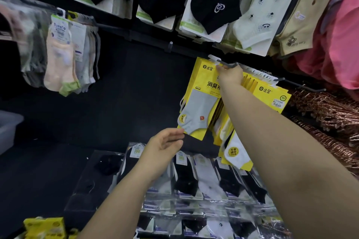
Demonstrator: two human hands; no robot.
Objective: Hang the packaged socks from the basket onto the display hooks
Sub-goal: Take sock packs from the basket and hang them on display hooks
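A yellow sock pack (202,91) with a grey sock in its window hangs by its white tab at the tip of a black display hook (227,63). My right hand (230,75) pinches the top of that pack at the tab, right by the hook. More yellow packs (270,93) hang further along the same hook behind my forearm. My left hand (165,145) is below, its fingers straight and relaxed, touching the lower corner of the front pack. The corner of a yellow basket (45,227) shows at the bottom left.
Rows of black and white sock packs (209,178) lie on the lower shelf under my arms. Pastel socks (64,54) hang on a hook at left, and black and cream socks (209,2) hang above. Pink cloth (342,48) and copper hangers (328,114) are at right.
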